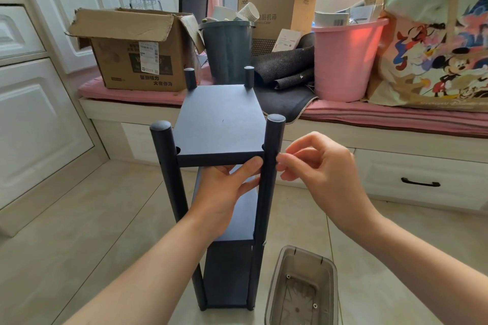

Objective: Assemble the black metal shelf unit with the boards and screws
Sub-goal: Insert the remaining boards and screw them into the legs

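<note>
The black shelf unit (227,192) stands upright on the tiled floor (105,219) in the near middle of the scene, four round posts carrying three boards, with the top board (220,119) seated between the posts. The left hand (224,192) reaches under the near edge of that board, its thumb pressed up against the edge close to the near right post (269,192) while the other fingers lie beneath it, spread and supporting. The right hand (317,163) sits just right of the same post, its fingers (284,159) drawn together at the tips against the post at board height, as if pinching something small; whether a screw is between them cannot be told. The step in hand looks to be fixing the top board to this post. To do it well, the left hand should keep the board level and hold its hole lined up with the hole in the post, so the screw enters straight. The right hand should start the thread lightly by hand, backing off if it binds, and leave final tightening until the other corners are started. A clear plastic container (301,287) on the floor at the near right holds a few screws (314,305), within easy reach for the remaining joints.
</note>
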Tool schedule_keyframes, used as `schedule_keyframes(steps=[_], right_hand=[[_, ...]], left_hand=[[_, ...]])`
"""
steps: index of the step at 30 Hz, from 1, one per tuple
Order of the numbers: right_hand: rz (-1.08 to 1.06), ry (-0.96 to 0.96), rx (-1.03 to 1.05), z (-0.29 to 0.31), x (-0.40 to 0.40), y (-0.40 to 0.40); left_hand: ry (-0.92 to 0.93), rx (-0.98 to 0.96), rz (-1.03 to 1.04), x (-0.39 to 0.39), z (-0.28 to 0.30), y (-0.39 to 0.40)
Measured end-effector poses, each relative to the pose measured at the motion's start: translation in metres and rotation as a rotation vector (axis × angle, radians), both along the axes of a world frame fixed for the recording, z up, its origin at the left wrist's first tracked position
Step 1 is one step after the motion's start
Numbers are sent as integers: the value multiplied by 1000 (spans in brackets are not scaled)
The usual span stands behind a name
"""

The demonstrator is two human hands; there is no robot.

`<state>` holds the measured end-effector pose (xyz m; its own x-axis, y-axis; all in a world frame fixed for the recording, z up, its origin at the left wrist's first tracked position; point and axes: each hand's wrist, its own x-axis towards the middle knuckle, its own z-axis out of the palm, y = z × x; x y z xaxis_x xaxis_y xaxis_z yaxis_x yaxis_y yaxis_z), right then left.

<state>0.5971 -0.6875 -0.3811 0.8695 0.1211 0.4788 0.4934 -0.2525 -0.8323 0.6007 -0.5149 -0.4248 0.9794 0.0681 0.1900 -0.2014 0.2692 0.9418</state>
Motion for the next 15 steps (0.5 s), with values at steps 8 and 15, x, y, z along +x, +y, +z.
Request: schedule_keyframes(steps=[8, 15], right_hand=[[-112, -165, -201, -1, 0, 0], [-111, -425, -399, -1, -1, 0]], left_hand=[[5, -9, 3, 0, 0, 1], [4, -7, -8, -1, 0, 3]])
